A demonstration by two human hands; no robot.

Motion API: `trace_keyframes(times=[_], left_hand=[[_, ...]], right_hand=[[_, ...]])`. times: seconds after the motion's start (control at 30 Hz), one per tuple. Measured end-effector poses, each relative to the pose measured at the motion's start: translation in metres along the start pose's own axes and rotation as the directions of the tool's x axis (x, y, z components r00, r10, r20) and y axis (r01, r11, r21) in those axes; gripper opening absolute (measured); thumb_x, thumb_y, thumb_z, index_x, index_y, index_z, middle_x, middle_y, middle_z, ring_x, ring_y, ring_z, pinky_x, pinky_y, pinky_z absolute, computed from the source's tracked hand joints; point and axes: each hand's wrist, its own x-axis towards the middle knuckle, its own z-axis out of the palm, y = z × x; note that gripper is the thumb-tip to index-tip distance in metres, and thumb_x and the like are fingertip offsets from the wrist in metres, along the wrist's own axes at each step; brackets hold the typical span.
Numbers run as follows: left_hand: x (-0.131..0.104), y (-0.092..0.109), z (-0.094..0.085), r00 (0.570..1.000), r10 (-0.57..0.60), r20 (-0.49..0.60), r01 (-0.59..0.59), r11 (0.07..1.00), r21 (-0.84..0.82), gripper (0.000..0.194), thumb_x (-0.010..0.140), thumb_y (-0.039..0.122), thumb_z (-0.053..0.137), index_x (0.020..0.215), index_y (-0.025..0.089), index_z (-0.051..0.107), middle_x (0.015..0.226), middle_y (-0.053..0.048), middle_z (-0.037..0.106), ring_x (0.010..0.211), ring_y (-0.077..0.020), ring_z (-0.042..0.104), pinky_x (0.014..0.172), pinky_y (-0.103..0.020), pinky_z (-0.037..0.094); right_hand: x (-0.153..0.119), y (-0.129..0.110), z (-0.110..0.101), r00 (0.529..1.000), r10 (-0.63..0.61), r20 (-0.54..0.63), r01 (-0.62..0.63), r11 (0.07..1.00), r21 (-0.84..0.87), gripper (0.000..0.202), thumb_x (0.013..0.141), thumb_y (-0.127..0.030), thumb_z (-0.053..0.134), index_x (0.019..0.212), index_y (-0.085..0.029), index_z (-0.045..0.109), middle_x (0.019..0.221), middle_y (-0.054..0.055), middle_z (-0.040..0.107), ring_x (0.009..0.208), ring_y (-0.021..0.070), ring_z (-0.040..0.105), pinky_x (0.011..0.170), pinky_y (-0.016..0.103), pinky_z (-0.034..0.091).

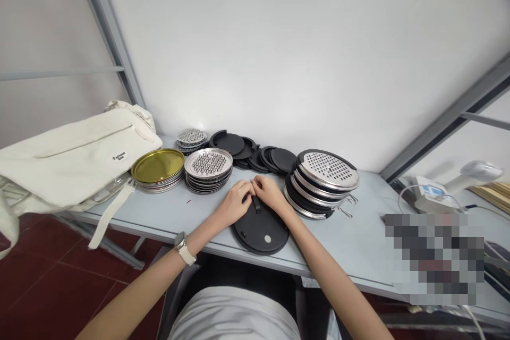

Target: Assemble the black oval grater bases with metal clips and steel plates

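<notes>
A flat black round base [261, 231] lies on the table in front of me, with a pale round spot and a short black strap [257, 205] on it. My left hand [238, 201] and my right hand [270, 192] meet at its far edge, fingers bent and pinched together. The strap runs up to the fingertips, which hide exactly what they grip there. Just right of my right hand stands a stack of perforated metal grater discs in black rings [329, 170]. Left of my left hand is a stack of silver grater discs [209, 163].
Gold-coloured round lids [158, 166] are stacked at the left, beside a cream bag [79, 156] with a hanging strap. Several black rings and discs [282, 160] lie along the wall, near small grater discs [191, 136]. A white device [430, 196] with a cable stands at the right.
</notes>
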Motion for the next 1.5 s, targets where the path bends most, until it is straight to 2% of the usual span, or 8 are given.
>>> trace_keyframes(times=[0.3,0.47,0.57,0.7,0.83,1.0,1.27,1.5], left_hand=[[0.0003,0.0001,0.0007,1.0,-0.008,0.011,0.008,1.0,0.003,0.018,0.08,0.003,0.042,0.084,0.02,0.049,0.087,-0.002,0.051,0.086,-0.0181,0.052,0.081,-0.033,0.044],[0.0,-0.0004,0.0017,0.999,-0.016,-0.032,0.016,1.0,0.018,0.017,0.082,0.005,0.043,0.09,0.02,0.048,0.093,-0.004,0.052,0.093,-0.0191,0.053,0.086,-0.035,0.045],[0.0002,0.0002,0.0018,0.997,-0.023,-0.068,0.026,0.999,0.034,0.018,0.084,0.009,0.047,0.099,0.02,0.048,0.097,-0.005,0.053,0.098,-0.0206,0.053,0.088,-0.036,0.045],[-0.0002,0.0002,0.0015,0.998,-0.02,-0.051,0.021,0.999,0.028,0.018,0.087,0.014,0.049,0.104,0.02,0.048,0.1,-0.005,0.056,0.1,-0.0209,0.055,0.09,-0.037,0.045],[-0.0009,-0.001,0.0016,0.999,-0.033,-0.042,0.035,0.999,0.041,0.015,0.09,0.016,0.045,0.105,0.02,0.047,0.1,-0.006,0.058,0.097,-0.0214,0.057,0.089,-0.038,0.045],[-0.0007,0.0005,0.0011,0.999,-0.014,-0.044,0.016,0.999,0.043,0.016,0.092,0.013,0.041,0.104,0.019,0.047,0.1,-0.006,0.058,0.096,-0.0207,0.056,0.088,-0.037,0.045],[-0.0014,0.0033,-0.0008,0.997,0.012,-0.073,-0.008,0.998,0.056,0.012,0.094,0.017,0.039,0.096,0.019,0.051,0.095,-0.005,0.057,0.092,-0.0198,0.055,0.086,-0.036,0.045],[-0.0011,0.0038,-0.0014,0.997,0.022,-0.069,-0.017,0.997,0.072,0.015,0.093,0.014,0.038,0.096,0.02,0.051,0.095,-0.005,0.057,0.092,-0.0196,0.056,0.086,-0.034,0.044]], right_hand=[[-0.0006,-0.0002,-0.0034,1.0,-0.013,0.024,0.01,0.994,0.11,0.03,0.085,-0.027,0.048,0.057,-0.018,0.044,0.052,-0.003,0.046,0.051,0.0105,0.038,0.05,0.022,0.024],[0.0008,-0.0009,-0.0029,0.998,-0.008,-0.063,0.021,0.978,0.207,0.037,0.088,-0.037,0.043,0.057,-0.02,0.036,0.052,-0.004,0.039,0.052,0.011,0.034,0.052,0.024,0.024],[0.0026,-0.002,-0.0024,0.998,-0.011,-0.065,0.03,0.954,0.298,0.041,0.091,-0.045,0.037,0.059,-0.02,0.037,0.054,-0.003,0.041,0.052,0.0113,0.037,0.052,0.023,0.029],[0.005,-0.0037,-0.0018,1.0,-0.014,-0.008,0.017,0.907,0.421,0.049,0.091,-0.055,0.031,0.058,-0.02,0.04,0.052,-0.003,0.044,0.051,0.0115,0.042,0.051,0.022,0.034],[0.0062,-0.006,-0.0025,1.0,0.006,-0.005,-0.003,0.861,0.509,0.053,0.089,-0.061,0.032,0.056,-0.02,0.041,0.052,-0.002,0.044,0.05,0.0115,0.044,0.051,0.023,0.036],[0.0057,-0.0065,-0.003,0.999,0.018,-0.027,0.0,0.824,0.566,0.049,0.086,-0.058,0.043,0.055,-0.02,0.039,0.052,-0.003,0.045,0.05,0.0108,0.042,0.052,0.023,0.035],[0.0052,0.0011,-0.0006,0.996,0.06,-0.062,-0.014,0.826,0.563,0.044,0.085,-0.05,0.048,0.054,-0.02,0.038,0.05,-0.004,0.044,0.048,0.0097,0.038,0.05,0.023,0.03],[0.0049,0.0027,0.0027,0.996,0.081,-0.04,-0.043,0.814,0.579,0.035,0.084,-0.052,0.049,0.067,-0.021,0.041,0.055,-0.005,0.047,0.05,0.0119,0.047,0.052,0.023,0.038]])
